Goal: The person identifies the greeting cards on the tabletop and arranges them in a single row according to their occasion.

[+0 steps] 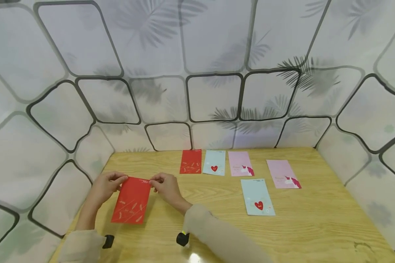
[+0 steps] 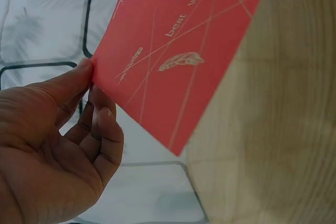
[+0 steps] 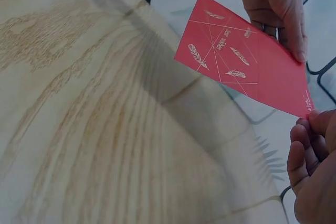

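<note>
A red greeting card [image 1: 131,201] with pale feather drawings and "best wishes" lettering hangs tilted above the left part of the table. My left hand [image 1: 106,187] pinches its upper left corner between thumb and fingers. At the upper right corner, my right hand [image 1: 167,188] pinches the edge the same way. In the left wrist view the left hand [image 2: 58,140] has its thumb on the card's edge. The right wrist view has the right hand [image 3: 317,161] gripping one corner of the card [image 3: 236,56].
Along the table's back edge lie a second red card [image 1: 191,162], a light blue heart card [image 1: 214,163] and a pink unicorn card [image 1: 240,164]. Another pink card [image 1: 283,174] and a blue card [image 1: 258,197] lie to the right. Patterned fabric walls [image 1: 214,98] surround the wooden table [image 1: 316,226].
</note>
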### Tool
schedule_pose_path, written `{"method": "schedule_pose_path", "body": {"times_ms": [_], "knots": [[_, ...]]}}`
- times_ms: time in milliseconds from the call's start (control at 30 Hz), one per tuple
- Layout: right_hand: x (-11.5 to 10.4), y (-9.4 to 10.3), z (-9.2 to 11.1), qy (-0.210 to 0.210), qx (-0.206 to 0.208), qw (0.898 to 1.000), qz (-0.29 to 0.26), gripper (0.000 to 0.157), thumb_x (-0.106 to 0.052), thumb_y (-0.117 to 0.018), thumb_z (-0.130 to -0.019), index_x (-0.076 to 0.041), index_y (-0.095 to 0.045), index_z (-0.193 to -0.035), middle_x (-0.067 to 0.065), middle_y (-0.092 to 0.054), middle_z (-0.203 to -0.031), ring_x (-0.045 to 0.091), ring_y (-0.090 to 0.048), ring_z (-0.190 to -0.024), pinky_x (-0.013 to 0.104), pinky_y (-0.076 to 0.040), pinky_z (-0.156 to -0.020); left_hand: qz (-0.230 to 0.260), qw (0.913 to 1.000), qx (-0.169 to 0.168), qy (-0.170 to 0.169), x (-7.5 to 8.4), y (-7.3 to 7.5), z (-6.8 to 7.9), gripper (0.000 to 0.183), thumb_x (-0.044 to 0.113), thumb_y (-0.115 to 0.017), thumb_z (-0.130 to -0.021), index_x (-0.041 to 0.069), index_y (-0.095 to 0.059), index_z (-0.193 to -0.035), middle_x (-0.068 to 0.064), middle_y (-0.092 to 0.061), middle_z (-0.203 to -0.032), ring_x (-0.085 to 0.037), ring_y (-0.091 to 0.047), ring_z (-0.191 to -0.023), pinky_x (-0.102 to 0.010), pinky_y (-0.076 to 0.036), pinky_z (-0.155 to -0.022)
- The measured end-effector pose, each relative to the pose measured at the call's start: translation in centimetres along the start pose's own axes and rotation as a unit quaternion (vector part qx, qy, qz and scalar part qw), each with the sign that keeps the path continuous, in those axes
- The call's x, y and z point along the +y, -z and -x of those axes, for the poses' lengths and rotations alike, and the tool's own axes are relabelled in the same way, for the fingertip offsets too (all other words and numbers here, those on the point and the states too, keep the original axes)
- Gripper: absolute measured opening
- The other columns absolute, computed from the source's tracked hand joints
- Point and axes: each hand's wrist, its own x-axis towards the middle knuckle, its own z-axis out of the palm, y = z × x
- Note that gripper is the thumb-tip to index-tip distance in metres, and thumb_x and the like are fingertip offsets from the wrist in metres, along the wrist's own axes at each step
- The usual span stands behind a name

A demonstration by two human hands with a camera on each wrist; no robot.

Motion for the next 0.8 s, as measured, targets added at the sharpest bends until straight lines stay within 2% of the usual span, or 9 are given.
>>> {"method": "schedule_pose_path", "body": {"times_ms": [133, 267, 433, 633, 800], "knots": [[1.0, -0.5, 0.1, -0.009, -0.005, 1.0, 0.024, 0.007, -0.008, -0.073, -0.097, -0.004, -0.077, -0.093, 0.004, -0.074, -0.08, 0.03, -0.071, -0.069, 0.022, -0.054, -0.058, 0.005, 0.9999, -0.015, 0.0, -1.5, -0.4, -0.1, 0.034, 0.027, -0.065, -0.104, -0.004, -0.072, -0.117, -0.004, -0.072, -0.089, -0.017, -0.067, -0.076, -0.033, -0.05, -0.065], [1.8, -0.9, 0.0, -0.011, -0.007, 0.999, 0.051, 0.007, -0.009, -0.073, -0.097, -0.005, -0.078, -0.093, 0.001, -0.075, -0.08, 0.021, -0.072, -0.073, 0.019, -0.054, -0.062, 0.015, 0.9994, -0.032, -0.008, -2.9, -0.8, -0.4, 0.031, 0.02, -0.063, -0.105, -0.008, -0.07, -0.117, -0.005, -0.071, -0.089, -0.017, -0.067, -0.076, -0.033, -0.054, -0.067], [2.9, -1.6, -0.1, -0.01, -0.019, 0.996, 0.081, 0.007, -0.009, -0.074, -0.096, -0.006, -0.079, -0.092, -0.001, -0.075, -0.079, 0.015, -0.073, -0.076, 0.018, -0.052, -0.064, 0.029, 0.9984, -0.049, 0.003, -4.3, -1.1, -0.5, 0.028, 0.012, -0.062, -0.105, -0.013, -0.068, -0.116, -0.007, -0.072, -0.089, -0.017, -0.067, -0.075, -0.032, -0.057, -0.067], [3.6, -1.7, 0.0, -0.012, -0.017, 0.994, 0.112, 0.007, -0.009, -0.076, -0.094, -0.006, -0.079, -0.089, -0.004, -0.074, -0.077, 0.0, -0.063, -0.067, 0.017, -0.05, -0.064, 0.023, 0.9978, -0.063, 0.004, -5.6, -1.6, -0.6, 0.026, 0.011, -0.063, -0.104, -0.012, -0.069, -0.114, -0.008, -0.072, -0.091, -0.017, -0.069, -0.077, -0.033, -0.058, -0.069], [3.9, -1.6, -0.2, 0.001, -0.032, 0.987, 0.155, 0.006, -0.011, -0.077, -0.093, -0.008, -0.079, -0.089, -0.006, -0.073, -0.079, -0.004, -0.057, -0.068, 0.016, -0.049, -0.066, 0.017, 0.9978, -0.064, -0.001, -6.2, -2.1, -0.8, 0.023, 0.007, -0.062, -0.103, -0.013, -0.069, -0.111, -0.012, -0.072, -0.09, -0.02, -0.07, -0.078, -0.034, -0.059, -0.07]]}}
